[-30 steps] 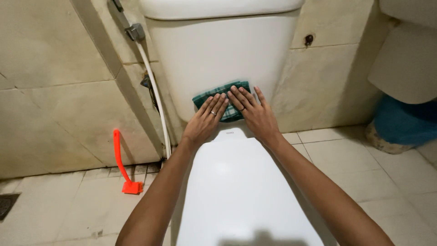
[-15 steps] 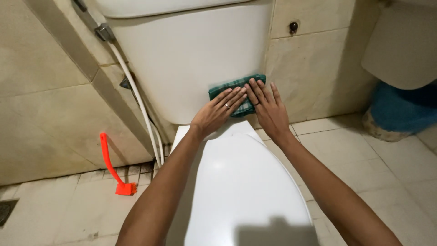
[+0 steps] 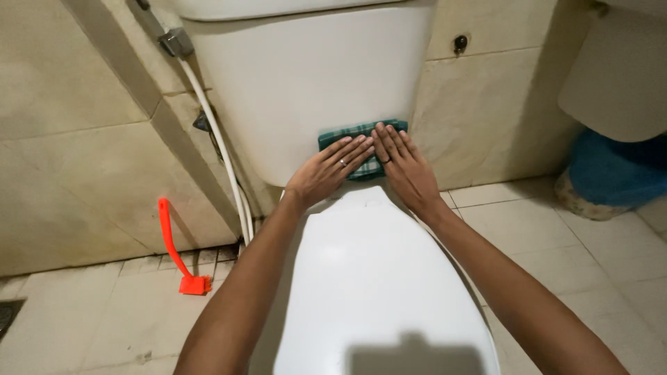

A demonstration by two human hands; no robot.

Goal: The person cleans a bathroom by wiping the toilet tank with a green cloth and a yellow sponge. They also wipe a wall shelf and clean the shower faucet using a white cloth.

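Left hand and right hand: both flat, fingers straight and together, palms down, pressing a green checked cloth against the lower front of the white tank. Neither hand grips; fingertips lie on the cloth, side by side, thumbs nearly touching. Ring visible on a left finger and on a right finger. Cloth sits low on the tank, toward its right edge, just above the closed white lid. Both forearms reach in over the lid. A white hose runs down the tiled wall left of the tank from a metal fitting. An orange brush leans on the wall at floor level, well left. Blue bin at far right.
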